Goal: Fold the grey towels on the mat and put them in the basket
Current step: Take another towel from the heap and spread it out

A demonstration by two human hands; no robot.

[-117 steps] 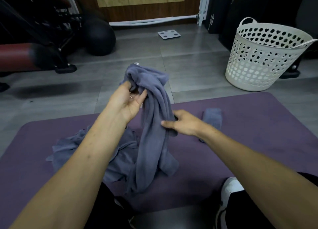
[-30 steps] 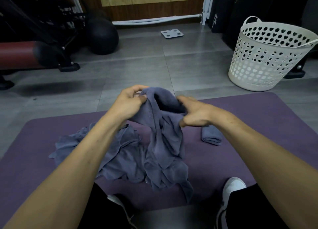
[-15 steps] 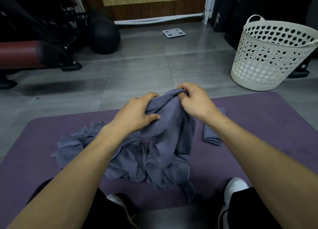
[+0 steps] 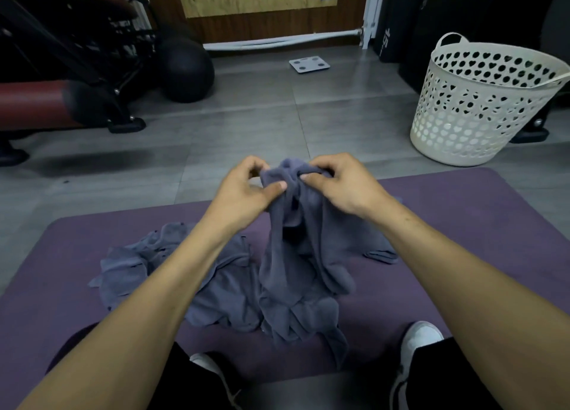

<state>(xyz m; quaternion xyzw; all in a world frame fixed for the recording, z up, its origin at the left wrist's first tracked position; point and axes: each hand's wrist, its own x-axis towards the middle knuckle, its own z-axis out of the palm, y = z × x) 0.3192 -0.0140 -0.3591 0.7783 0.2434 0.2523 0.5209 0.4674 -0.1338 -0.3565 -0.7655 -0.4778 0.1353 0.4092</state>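
A grey towel (image 4: 296,255) hangs bunched above the purple mat (image 4: 462,224), its lower end trailing on the mat. My left hand (image 4: 246,190) and my right hand (image 4: 339,184) both pinch its top edge, close together. A heap of more grey towels (image 4: 172,274) lies on the mat to the left, under my left forearm. A folded grey towel (image 4: 381,254) lies on the mat, mostly hidden behind my right forearm. The white perforated basket (image 4: 481,101) stands on the floor beyond the mat's far right corner.
Grey floor runs beyond the mat. A red-padded bench with a black frame (image 4: 77,79) and a black ball (image 4: 185,70) stand at the far left. A white scale (image 4: 309,64) lies near the back wall. My shoes (image 4: 416,348) rest on the mat's near edge.
Both hands have worked along the towel's top edge and lifted it slightly. The towel hangs in a narrower bunch than a second ago.
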